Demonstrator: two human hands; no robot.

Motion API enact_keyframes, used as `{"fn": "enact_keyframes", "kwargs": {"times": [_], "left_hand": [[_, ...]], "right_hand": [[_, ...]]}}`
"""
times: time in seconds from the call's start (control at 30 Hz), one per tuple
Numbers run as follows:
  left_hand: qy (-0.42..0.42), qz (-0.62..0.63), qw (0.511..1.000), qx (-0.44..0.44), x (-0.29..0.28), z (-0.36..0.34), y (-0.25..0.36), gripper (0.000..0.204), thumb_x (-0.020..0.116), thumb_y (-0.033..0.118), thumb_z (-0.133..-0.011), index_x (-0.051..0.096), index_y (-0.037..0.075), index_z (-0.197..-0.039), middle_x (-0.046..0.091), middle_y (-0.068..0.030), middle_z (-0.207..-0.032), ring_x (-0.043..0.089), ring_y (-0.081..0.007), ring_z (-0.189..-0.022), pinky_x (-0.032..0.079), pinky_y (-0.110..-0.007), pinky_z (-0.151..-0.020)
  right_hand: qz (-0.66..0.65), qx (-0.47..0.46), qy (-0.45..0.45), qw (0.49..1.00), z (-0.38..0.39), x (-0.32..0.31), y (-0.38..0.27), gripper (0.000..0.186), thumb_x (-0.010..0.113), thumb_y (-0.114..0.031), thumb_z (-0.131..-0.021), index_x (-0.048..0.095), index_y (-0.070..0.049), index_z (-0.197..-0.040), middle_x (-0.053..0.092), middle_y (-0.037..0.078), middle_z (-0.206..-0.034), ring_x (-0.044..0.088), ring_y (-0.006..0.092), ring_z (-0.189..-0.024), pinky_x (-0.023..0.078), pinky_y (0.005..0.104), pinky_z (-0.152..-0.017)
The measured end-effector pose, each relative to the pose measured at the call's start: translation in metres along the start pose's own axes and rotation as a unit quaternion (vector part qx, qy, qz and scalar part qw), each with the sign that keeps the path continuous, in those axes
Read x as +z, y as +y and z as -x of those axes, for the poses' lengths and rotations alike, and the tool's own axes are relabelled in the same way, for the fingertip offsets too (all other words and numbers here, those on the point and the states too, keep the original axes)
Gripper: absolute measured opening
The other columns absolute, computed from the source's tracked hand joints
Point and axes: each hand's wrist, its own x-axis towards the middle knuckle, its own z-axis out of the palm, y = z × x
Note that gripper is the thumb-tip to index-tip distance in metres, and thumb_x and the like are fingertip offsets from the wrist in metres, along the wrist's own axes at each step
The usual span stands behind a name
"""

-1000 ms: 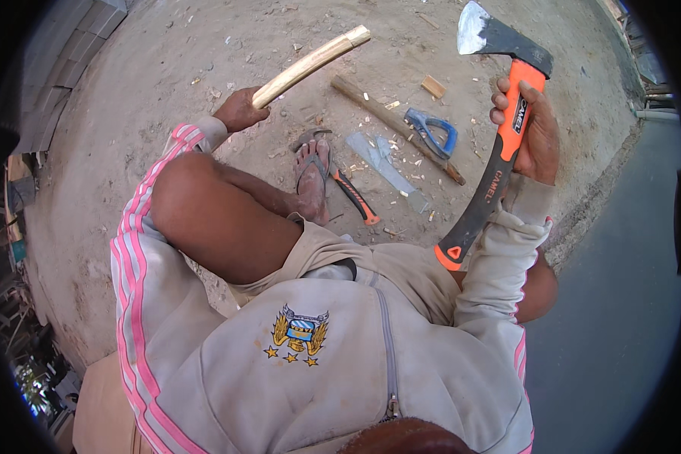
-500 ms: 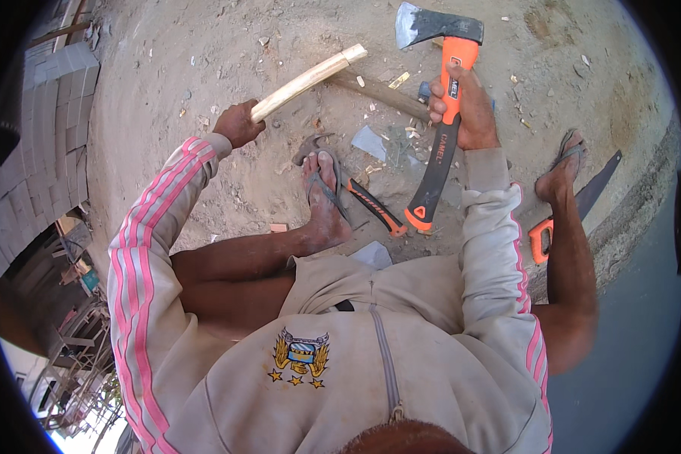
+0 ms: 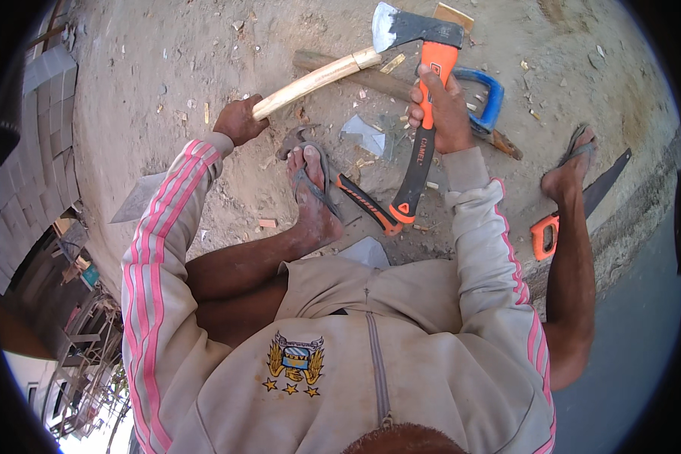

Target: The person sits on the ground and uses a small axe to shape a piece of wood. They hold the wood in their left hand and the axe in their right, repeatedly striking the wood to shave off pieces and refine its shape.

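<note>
My left hand (image 3: 238,121) is closed around the near end of a pale, peeled wooden stick (image 3: 314,85), which slants away up to the right. The stick's far end appears to lie across a dark wooden post (image 3: 397,82) on the ground. In my right hand (image 3: 448,117) is an axe (image 3: 414,170) with an orange and black handle, gripped just below the head. Its blade points left and shows just beyond the stick's far tip; whether they touch I cannot tell.
A claw hammer (image 3: 367,203) lies by my left foot. Beyond my right hand is a blue curved frame (image 3: 493,102). A handsaw (image 3: 545,234) lies behind my right leg. Wood chips and grey flat pieces (image 3: 363,136) dot the dirt. Stacked blocks (image 3: 49,113) stand at far left.
The axe has moved left, bringing its blade closer to the stick's far end. More of the blue frame and the post now shows. Both hands keep their hold.
</note>
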Motion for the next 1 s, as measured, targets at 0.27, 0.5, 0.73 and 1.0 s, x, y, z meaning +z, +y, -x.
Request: {"fn": "enact_keyframes", "kwargs": {"times": [0.27, 0.5, 0.73, 1.0], "left_hand": [[0.016, 0.001, 1.000, -0.002, 0.013, 0.002, -0.008, 0.040, 0.074, 0.034, -0.081, 0.060, 0.009, -0.108, 0.071, -0.0208, -0.091, 0.069, -0.0421, -0.085, 0.055, -0.051, -0.077], [0.027, -0.021, 0.999, -0.008, 0.008, 0.007, 0.004, 0.041, 0.075, 0.033, -0.081, 0.059, 0.009, -0.109, 0.071, -0.0208, -0.090, 0.069, -0.0415, -0.085, 0.055, -0.051, -0.077], [0.032, -0.014, 0.999, -0.013, 0.010, 0.003, 0.005, 0.039, 0.074, 0.032, -0.081, 0.059, 0.010, -0.109, 0.071, -0.0203, -0.089, 0.069, -0.0411, -0.084, 0.055, -0.051, -0.076], [0.033, -0.011, 0.999, -0.011, 0.015, 0.002, 0.000, 0.039, 0.074, 0.032, -0.081, 0.059, 0.010, -0.111, 0.071, -0.0201, -0.090, 0.070, -0.0409, -0.083, 0.055, -0.051, -0.076]], "right_hand": [[0.075, 0.046, 0.008, 0.996, -0.010, 0.003, 0.012, 0.022, 0.065, -0.028, -0.098, 0.048, -0.014, -0.104, 0.053, 0.000, -0.070, 0.051, 0.0094, -0.048, 0.043, 0.0272, -0.041], [0.000, -0.016, 0.052, 0.999, -0.015, 0.003, 0.010, 0.025, 0.068, -0.026, -0.096, 0.051, -0.011, -0.104, 0.053, 0.000, -0.068, 0.051, 0.0092, -0.048, 0.043, 0.0271, -0.041], [0.084, -0.021, 0.039, 0.995, -0.012, 0.010, 0.017, 0.023, 0.068, -0.024, -0.095, 0.050, -0.011, -0.100, 0.054, 0.000, -0.067, 0.051, 0.0090, -0.047, 0.044, 0.0273, -0.041], [0.070, 0.048, 0.009, 0.996, -0.016, 0.006, 0.019, 0.026, 0.070, -0.026, -0.096, 0.052, -0.013, -0.109, 0.053, -0.001, -0.071, 0.050, 0.0093, -0.049, 0.045, 0.0275, -0.043]]}}
